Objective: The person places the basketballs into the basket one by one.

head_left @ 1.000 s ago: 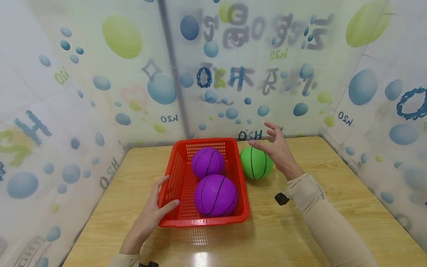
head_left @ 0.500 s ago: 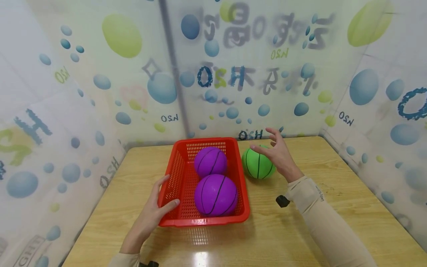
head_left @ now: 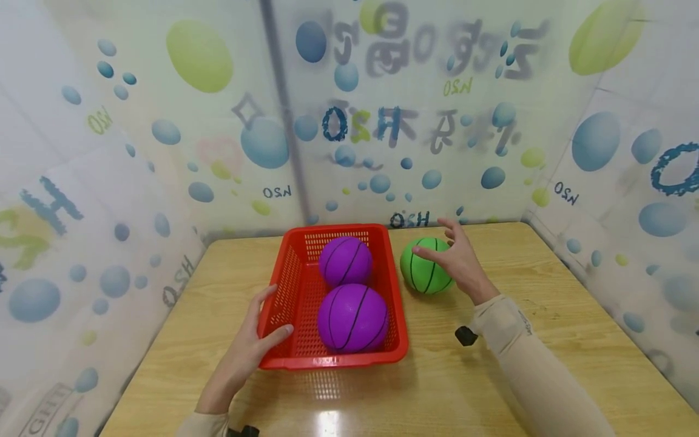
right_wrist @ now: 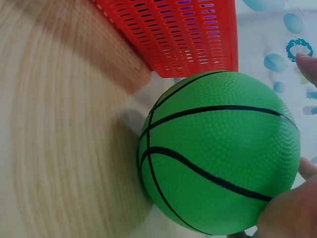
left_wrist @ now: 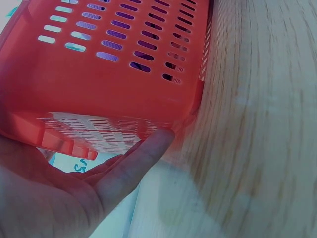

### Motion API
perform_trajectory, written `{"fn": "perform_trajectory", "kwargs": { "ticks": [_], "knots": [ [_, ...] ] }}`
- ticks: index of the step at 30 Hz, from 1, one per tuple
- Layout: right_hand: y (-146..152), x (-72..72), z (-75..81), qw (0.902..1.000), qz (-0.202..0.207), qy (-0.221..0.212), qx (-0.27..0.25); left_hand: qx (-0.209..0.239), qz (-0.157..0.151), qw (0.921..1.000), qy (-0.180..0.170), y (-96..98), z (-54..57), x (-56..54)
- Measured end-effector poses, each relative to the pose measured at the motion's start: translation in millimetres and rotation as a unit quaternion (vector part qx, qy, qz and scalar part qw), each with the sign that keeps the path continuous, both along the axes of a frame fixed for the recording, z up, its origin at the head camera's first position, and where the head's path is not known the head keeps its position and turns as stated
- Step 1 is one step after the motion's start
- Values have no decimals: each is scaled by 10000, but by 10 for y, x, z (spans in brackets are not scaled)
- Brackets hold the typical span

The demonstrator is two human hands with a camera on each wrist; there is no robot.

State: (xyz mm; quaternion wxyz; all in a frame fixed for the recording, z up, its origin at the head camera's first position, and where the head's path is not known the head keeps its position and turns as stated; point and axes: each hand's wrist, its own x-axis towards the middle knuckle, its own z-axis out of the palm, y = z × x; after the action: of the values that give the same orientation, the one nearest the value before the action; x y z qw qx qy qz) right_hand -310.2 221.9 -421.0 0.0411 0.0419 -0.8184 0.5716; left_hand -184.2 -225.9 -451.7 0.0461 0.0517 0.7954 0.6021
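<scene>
In the head view a red basket (head_left: pixel 306 364) with slotted walls stands on the table. Two purple balls with black lines lie in it, a far ball (head_left: pixel 346 261) and a near ball (head_left: pixel 352 318). My left hand (head_left: pixel 246 349) grips its left side, the thumb over the rim and the fingers along the outer wall, as the left wrist view shows too. A green ball (head_left: pixel 425 276) with black lines rests on the table just right of the basket. My right hand (head_left: pixel 461 261) is spread at its right side, thumb over the ball; contact is hard to tell.
The wooden table (head_left: pixel 180 328) meets patterned walls (head_left: pixel 349 121) at the back and both sides. Close behind the basket and green ball rises the back wall.
The green ball has shifted slightly right, away from the basket. My right hand has come down lower around it. The far purple ball has rolled a little right and back. My left hand stays put.
</scene>
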Motion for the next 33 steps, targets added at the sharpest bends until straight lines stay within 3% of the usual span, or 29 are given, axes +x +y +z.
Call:
{"fn": "perform_trajectory", "kwargs": {
  "ticks": [9, 19, 27, 33],
  "knots": [
    [34, 63, -83, 9992, 77, -289, 271, -82, 3, 10000, 30, -24, 13, 4],
    [156, 164, -207, 9983, 138, -233, 508, -186, 28, 9998, 77, -17, 17, 4],
    [229, 192, -212, 9979, 255, -345, 479, -139, 17, 9999, 78, -15, 18, 0],
    [263, 242, -232, 9984, 128, -407, 374, -101, 45, 9999, 35, 0, -5, 12]
  ]
}}
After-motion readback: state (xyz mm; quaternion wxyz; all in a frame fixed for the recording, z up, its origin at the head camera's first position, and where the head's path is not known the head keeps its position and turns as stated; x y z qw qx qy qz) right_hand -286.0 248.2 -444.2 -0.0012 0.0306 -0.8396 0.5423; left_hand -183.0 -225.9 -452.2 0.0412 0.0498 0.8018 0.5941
